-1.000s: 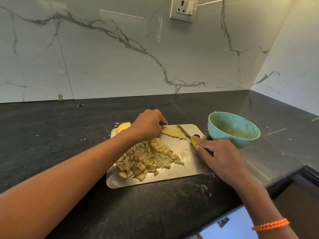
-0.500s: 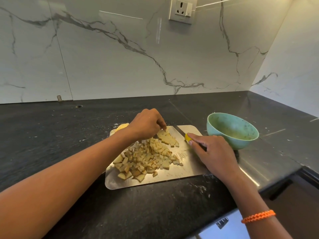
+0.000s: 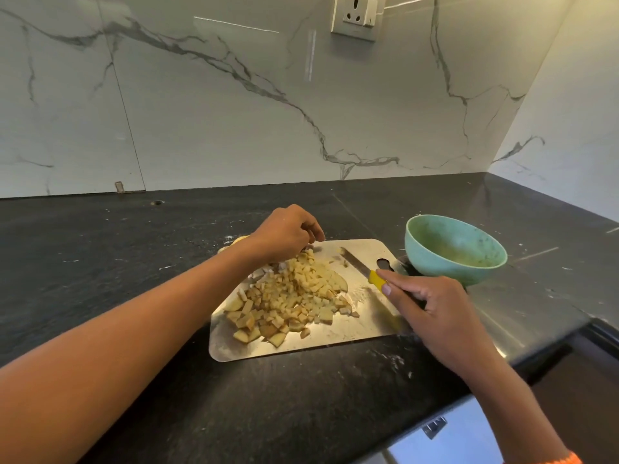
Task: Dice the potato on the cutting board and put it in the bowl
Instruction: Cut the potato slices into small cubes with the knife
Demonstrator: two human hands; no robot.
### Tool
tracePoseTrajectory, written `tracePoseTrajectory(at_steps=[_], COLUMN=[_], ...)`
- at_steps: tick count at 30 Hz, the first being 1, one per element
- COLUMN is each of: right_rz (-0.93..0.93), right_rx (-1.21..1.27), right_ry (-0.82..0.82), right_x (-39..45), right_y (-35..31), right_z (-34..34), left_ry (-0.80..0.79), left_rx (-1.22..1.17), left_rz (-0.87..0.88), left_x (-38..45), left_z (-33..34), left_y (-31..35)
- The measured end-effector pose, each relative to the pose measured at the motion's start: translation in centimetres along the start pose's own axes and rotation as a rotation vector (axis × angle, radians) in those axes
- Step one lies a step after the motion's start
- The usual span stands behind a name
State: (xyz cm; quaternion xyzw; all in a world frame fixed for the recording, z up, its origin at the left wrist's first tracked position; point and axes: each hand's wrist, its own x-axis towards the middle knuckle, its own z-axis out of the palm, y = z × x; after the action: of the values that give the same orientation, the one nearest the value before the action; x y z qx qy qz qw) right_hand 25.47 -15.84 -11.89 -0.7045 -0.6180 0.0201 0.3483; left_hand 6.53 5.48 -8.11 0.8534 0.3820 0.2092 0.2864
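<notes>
Wall (image 3: 234,95): I see white marble with grey veins filling the upper half of the frame, and a socket (image 3: 355,16) at the top, right of centre.
Counter (image 3: 100,246): a dark stone band runs across the middle; I have open surface on the left and behind the board. Its front edge cuts diagonally through the lower right of the frame.
Cutting board (image 3: 361,326): a shiny metal sheet in the centre; its near edge is bare, and its right corner sits close to the counter's front edge.
Bowl (image 3: 425,236): green, right of centre, just beside the board's far right corner. I cannot tell if it touches the board.
Diced potato (image 3: 291,303): a heap on the board's left half, reaching towards the near left corner; bare metal lies to its right.
Left hand (image 3: 284,234): over the heap's far end, fingers curled down onto the pieces; I cannot tell whether it has hold of any.
Right hand (image 3: 432,309): I grip the knife handle, forefinger stretched along its top.
Knife (image 3: 356,262): blade flat on the bare right half, pointing away to the upper left.
Undiced piece (image 3: 239,241): a yellow bit peeks out behind my left wrist at the board's far left edge.
</notes>
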Motion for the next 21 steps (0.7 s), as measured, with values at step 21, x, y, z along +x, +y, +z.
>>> tracePoseTrajectory(at_steps=[21], right_rz=[-0.060], right_rx=[0.188], right_ry=[-0.163], right_x=[0.9], right_y=[-2.5], right_z=[1.7], left_ry=[-0.122], left_rx=[-0.015], left_rz=[0.076], left_x=[0.2], left_z=[-1.3], left_y=[-0.6])
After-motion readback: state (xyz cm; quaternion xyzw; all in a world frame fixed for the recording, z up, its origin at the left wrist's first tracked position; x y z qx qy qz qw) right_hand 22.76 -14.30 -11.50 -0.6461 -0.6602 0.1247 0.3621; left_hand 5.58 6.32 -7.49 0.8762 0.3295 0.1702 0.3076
